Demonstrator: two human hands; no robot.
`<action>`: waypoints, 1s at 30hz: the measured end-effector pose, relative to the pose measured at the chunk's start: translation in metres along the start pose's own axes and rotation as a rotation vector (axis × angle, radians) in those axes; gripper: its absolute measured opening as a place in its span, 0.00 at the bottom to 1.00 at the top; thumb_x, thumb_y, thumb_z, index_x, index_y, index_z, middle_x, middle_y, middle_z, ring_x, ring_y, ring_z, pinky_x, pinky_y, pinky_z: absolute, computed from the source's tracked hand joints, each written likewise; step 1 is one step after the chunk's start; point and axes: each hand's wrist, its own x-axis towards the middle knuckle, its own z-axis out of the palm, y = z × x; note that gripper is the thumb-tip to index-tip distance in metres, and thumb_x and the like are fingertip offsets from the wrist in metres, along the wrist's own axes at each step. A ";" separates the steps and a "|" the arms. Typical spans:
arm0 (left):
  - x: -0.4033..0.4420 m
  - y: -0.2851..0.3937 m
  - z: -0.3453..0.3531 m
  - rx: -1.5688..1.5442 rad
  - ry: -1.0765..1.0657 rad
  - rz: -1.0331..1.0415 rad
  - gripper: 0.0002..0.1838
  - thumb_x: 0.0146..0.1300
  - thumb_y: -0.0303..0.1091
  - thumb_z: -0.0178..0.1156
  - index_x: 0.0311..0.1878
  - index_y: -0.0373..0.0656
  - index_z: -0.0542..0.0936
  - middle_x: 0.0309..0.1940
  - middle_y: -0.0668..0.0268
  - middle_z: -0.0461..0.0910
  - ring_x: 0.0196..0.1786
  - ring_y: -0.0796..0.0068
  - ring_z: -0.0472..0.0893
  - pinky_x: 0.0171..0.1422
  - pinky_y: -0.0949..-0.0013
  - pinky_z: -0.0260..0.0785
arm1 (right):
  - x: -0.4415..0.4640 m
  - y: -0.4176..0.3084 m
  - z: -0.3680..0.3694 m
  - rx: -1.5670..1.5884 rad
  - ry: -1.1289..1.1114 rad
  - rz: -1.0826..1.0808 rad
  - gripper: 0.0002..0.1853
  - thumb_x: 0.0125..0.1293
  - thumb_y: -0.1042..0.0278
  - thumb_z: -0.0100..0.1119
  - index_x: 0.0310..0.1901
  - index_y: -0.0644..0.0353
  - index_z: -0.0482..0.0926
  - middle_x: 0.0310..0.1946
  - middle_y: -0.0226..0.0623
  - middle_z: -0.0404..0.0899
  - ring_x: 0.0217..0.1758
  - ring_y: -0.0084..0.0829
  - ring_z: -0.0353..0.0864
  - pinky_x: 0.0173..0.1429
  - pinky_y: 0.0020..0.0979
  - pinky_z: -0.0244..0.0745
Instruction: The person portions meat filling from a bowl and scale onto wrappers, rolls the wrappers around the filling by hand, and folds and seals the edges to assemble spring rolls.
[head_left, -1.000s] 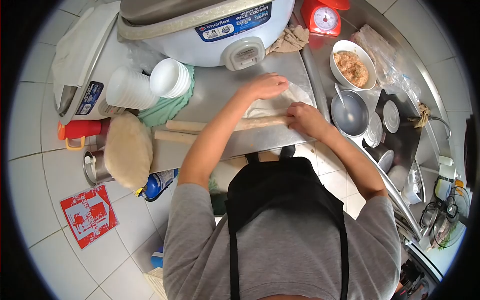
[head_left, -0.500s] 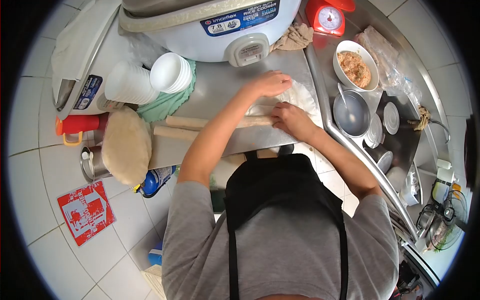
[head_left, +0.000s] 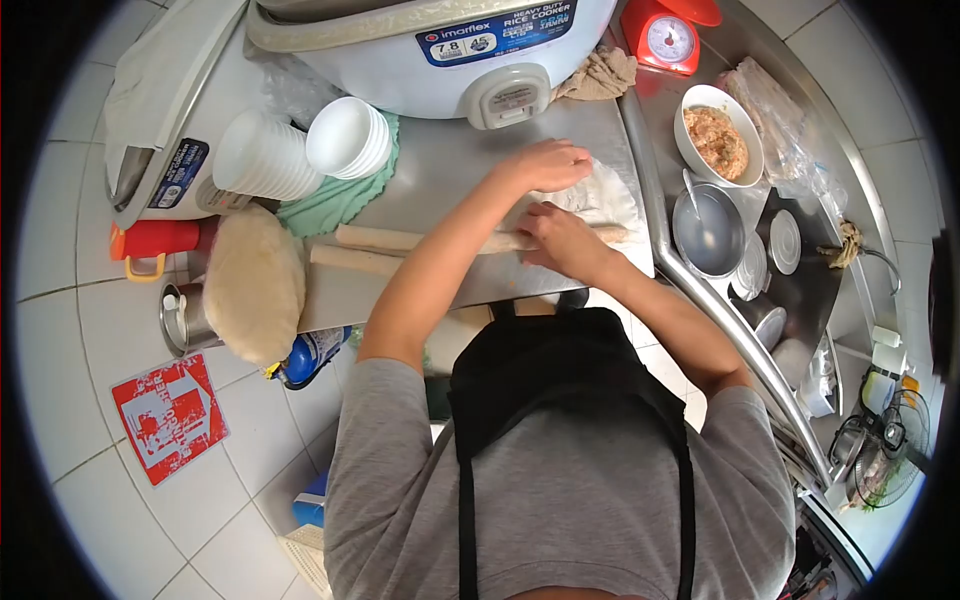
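A thin, whitish round wrapper sheet lies on the steel counter. My left hand bends its fingers down at the sheet's upper left edge; what the fingertips grip, if anything, is hidden. Lower down, my right hand has its fingers closed on a long pale roll along the sheet's lower edge. Part of this roll is covered by the hand. Two more pale rolls, an upper one and a lower one, lie side by side to the left, partly behind my left forearm.
A large rice cooker stands beyond my hands. Stacked white bowls sit on a green cloth at left, above a stack of round wrappers. To the right are a bowl of orange filling, a metal bowl and a red scale.
My right hand has slid left along the roll, uncovering its right end. My left hand stays nearly in place. The view has shifted slightly.
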 end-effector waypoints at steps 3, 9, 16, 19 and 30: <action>0.003 -0.001 0.002 0.000 -0.003 0.003 0.21 0.68 0.50 0.42 0.50 0.47 0.77 0.48 0.57 0.75 0.54 0.57 0.73 0.60 0.60 0.62 | 0.008 0.005 0.009 -0.021 -0.077 0.056 0.14 0.45 0.72 0.67 0.35 0.63 0.78 0.37 0.44 0.77 0.46 0.44 0.78 0.49 0.40 0.77; 0.002 0.000 -0.001 0.001 -0.020 0.017 0.21 0.68 0.50 0.42 0.50 0.46 0.77 0.48 0.57 0.75 0.54 0.57 0.73 0.60 0.60 0.63 | 0.016 0.004 0.031 -0.046 -0.002 0.004 0.15 0.46 0.70 0.68 0.36 0.64 0.78 0.38 0.47 0.78 0.47 0.43 0.78 0.49 0.40 0.77; 0.002 0.001 0.001 -0.015 -0.021 0.008 0.21 0.68 0.50 0.42 0.50 0.46 0.77 0.48 0.56 0.74 0.54 0.57 0.73 0.59 0.60 0.63 | 0.021 -0.008 0.033 -0.106 -0.058 0.027 0.15 0.46 0.70 0.68 0.37 0.62 0.78 0.40 0.44 0.78 0.47 0.44 0.78 0.49 0.40 0.77; 0.004 -0.001 0.002 0.017 -0.002 0.007 0.21 0.68 0.49 0.43 0.49 0.45 0.77 0.48 0.56 0.75 0.54 0.56 0.73 0.59 0.60 0.63 | -0.003 -0.005 0.012 -0.065 0.058 0.026 0.14 0.45 0.71 0.68 0.36 0.60 0.79 0.40 0.42 0.78 0.47 0.43 0.78 0.47 0.40 0.77; 0.001 0.001 0.004 0.054 0.029 0.010 0.20 0.69 0.48 0.42 0.51 0.46 0.76 0.48 0.56 0.75 0.55 0.56 0.72 0.61 0.60 0.62 | -0.048 0.032 -0.041 -0.113 0.076 0.229 0.13 0.44 0.71 0.69 0.34 0.58 0.79 0.35 0.38 0.78 0.45 0.41 0.78 0.48 0.40 0.76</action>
